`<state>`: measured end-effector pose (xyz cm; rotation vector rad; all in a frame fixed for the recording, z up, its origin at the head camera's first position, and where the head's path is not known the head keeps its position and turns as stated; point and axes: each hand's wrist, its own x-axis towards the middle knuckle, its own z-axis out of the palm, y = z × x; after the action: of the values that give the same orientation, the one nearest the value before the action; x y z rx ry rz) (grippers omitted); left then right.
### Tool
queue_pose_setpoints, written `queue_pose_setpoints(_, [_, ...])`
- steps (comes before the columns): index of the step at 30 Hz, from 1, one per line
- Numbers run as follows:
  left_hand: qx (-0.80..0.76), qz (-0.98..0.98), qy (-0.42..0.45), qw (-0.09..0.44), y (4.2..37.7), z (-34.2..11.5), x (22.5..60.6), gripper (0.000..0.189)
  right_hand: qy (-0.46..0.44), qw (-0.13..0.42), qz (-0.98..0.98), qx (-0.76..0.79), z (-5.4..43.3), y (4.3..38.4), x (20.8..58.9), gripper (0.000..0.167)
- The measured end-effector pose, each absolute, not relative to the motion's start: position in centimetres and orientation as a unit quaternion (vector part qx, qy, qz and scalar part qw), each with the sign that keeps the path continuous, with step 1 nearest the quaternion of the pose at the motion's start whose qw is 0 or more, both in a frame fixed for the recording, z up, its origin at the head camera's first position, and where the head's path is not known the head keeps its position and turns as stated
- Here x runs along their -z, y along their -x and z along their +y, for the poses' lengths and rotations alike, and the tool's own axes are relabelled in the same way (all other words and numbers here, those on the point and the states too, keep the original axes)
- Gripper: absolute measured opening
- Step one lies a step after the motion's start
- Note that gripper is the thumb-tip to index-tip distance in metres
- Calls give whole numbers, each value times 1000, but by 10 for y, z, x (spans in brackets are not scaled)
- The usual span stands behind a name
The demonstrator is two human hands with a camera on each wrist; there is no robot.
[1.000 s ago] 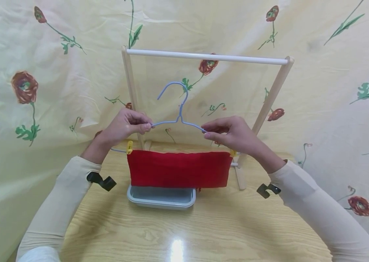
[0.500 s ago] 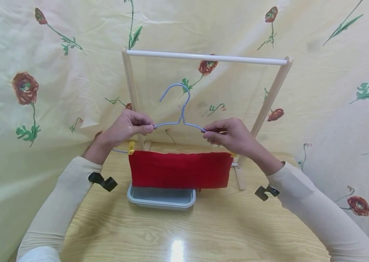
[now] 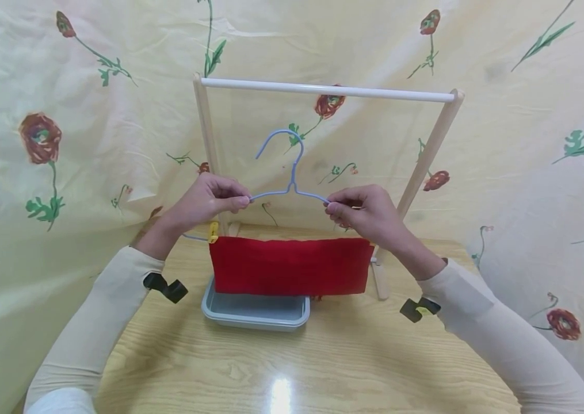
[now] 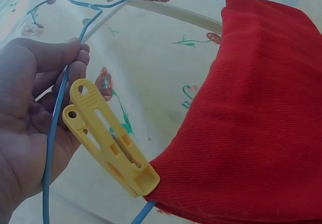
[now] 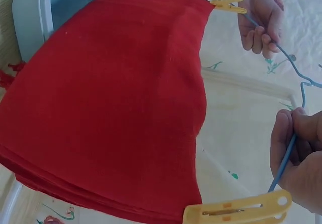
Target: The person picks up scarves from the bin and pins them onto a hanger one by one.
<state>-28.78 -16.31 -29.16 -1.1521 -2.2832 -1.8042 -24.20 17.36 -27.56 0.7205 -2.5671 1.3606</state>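
Note:
Between my two hands hangs a blue wire hanger (image 3: 292, 188), its hook pointing up. My left hand (image 3: 209, 200) pinches the hanger's left shoulder, and my right hand (image 3: 366, 211) pinches the right one. A folded red cloth (image 3: 292, 267) hangs across the hanger's lower part. One yellow clothespin (image 4: 110, 136) fastens the cloth's left corner in the left wrist view. At the other corner sits a second yellow clothespin (image 5: 236, 209), seen close in the right wrist view; my right hand mostly covers it in the head view.
Behind the hanger stands a wooden rack with a white rail (image 3: 323, 89) across its top. A pale blue tray (image 3: 255, 322) lies on the wooden table (image 3: 229, 374), partly hidden behind the cloth. Flowered fabric (image 3: 115, 115) covers the background.
Both hands and the hanger have shifted slightly to the right, the left hand more than the right. The cloth has moved along with them, its clothespins still in place.

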Motion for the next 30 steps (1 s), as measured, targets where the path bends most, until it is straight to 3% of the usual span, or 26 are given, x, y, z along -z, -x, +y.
queue_pose_setpoints(15, [571,-739,358,-8,286,-181,287,28,-243,111,-845,-464,182,238,275,18])
queue_pose_setpoints(25, [619,-726,287,83,289,-199,296,20,-244,156,-846,-447,201,232,268,16])
queue_pose_setpoints(30, [640,-720,237,125,292,-203,310,28,-249,176,-843,-444,211,231,265,16])
